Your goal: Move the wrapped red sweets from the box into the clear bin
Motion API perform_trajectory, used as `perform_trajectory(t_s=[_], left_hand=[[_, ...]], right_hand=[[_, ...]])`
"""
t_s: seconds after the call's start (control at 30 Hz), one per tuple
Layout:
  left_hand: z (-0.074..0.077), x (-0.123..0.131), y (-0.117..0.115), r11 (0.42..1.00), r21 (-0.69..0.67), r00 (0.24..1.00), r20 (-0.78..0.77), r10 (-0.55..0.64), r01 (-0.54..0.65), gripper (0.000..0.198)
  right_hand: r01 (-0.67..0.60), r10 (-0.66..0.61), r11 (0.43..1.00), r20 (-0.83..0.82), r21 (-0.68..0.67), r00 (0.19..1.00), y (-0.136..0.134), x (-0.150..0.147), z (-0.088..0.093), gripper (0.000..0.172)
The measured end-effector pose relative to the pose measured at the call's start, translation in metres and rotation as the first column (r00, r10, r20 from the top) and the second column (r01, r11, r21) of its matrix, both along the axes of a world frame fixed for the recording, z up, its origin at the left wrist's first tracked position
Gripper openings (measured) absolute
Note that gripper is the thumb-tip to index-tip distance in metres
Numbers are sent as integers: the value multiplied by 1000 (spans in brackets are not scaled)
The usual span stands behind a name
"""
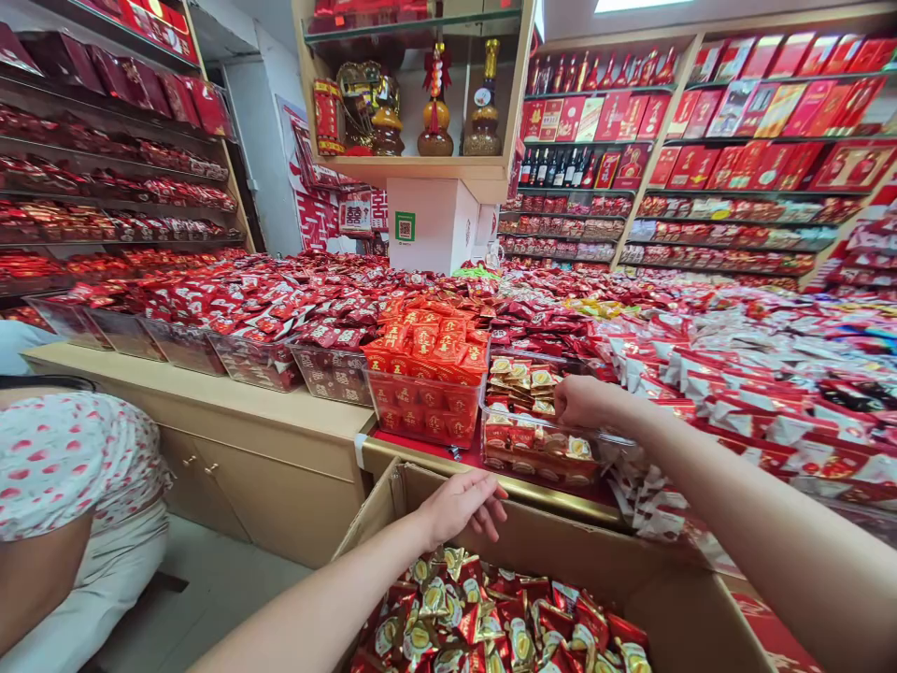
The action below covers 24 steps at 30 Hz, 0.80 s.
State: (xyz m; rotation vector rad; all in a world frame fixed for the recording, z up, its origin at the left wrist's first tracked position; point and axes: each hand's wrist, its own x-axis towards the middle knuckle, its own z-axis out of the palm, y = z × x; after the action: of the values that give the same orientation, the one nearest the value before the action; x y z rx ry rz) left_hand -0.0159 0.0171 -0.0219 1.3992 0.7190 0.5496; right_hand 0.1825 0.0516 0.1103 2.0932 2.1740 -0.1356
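Observation:
My left hand (pixel 466 508) hangs above the near wall of a cardboard box (pixel 575 542). Its fingers are loosely bent and apart, with nothing visible in them. Inside the box lies a heap of red and gold wrapped candies (pixel 483 612) with a yellow fruit picture. My right hand (pixel 585 402) is over a clear plastic bin (pixel 539 453) on the counter, its fingers curled at the bin's right side. Whatever those fingers hold, if anything, is hidden. Similar gold and red candies (pixel 522 377) partly fill that bin.
Left of the bin stands a clear bin of bright red packets (pixel 431 388). White and red packets (pixel 743 393) are piled to the right. A seated person (pixel 84 477) is at the left, beside the wooden counter (pixel 259 449). A display cabinet (pixel 413 168) hangs overhead.

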Motion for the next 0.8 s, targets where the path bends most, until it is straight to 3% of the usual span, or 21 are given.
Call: perform_trajectory(t_s=[0.33,0.47,0.8], left_hand=[[3,-1,-1,998,49,999,-37,-26,28,36],[3,-1,-1,998,51,999,-40,-29,31,35],[5,-1,-2,999,41,999,-44,-31,33,36]], right_hand=[[-30,2,963,-103,-269,995,14,6,-15,6],[-18,-19,935,-101,-353,995,20,6,-19,15],[-22,-17,931,-104,-364,994,26,6,-23,19]])
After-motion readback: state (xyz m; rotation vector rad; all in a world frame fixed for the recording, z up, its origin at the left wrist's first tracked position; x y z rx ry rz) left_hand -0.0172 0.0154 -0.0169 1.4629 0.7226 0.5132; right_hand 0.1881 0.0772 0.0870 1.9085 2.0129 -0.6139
